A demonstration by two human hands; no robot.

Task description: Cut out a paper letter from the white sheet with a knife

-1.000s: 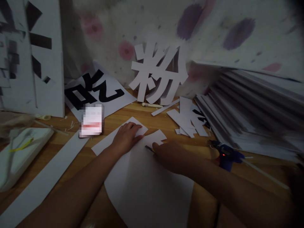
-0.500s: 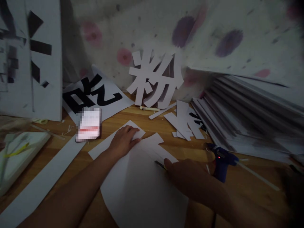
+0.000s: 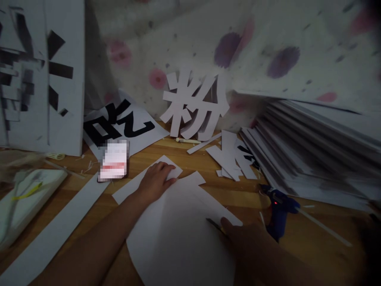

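A large white sheet [image 3: 178, 238], likely foam board or card, lies at the front of the wooden table. My left hand [image 3: 156, 180] rests on its upper left part and on a smaller white piece [image 3: 172, 167], thumb and fingers apart. In my right hand [image 3: 247, 238] is a craft knife [image 3: 214, 225], its dark blade pointing up and left over the sheet. Whether the blade tip touches the sheet I cannot tell. A blue glue gun [image 3: 278, 214] with a lit red light and a clear glue stick stands to the right of that hand.
A white cut-out character [image 3: 196, 105] stands at the back. Nearby lie white offcuts [image 3: 229, 153] and a printed sheet [image 3: 139, 137]. A phone [image 3: 114, 161] sits left, above a long white strip [image 3: 56, 222]. Stacked boards [image 3: 297, 151] fill the right; a cut board [image 3: 67, 119] stands left.
My right hand has drawn the craft knife down and to the right across the sheet. My left hand has stayed on the white pieces. The whole view has shifted slightly.
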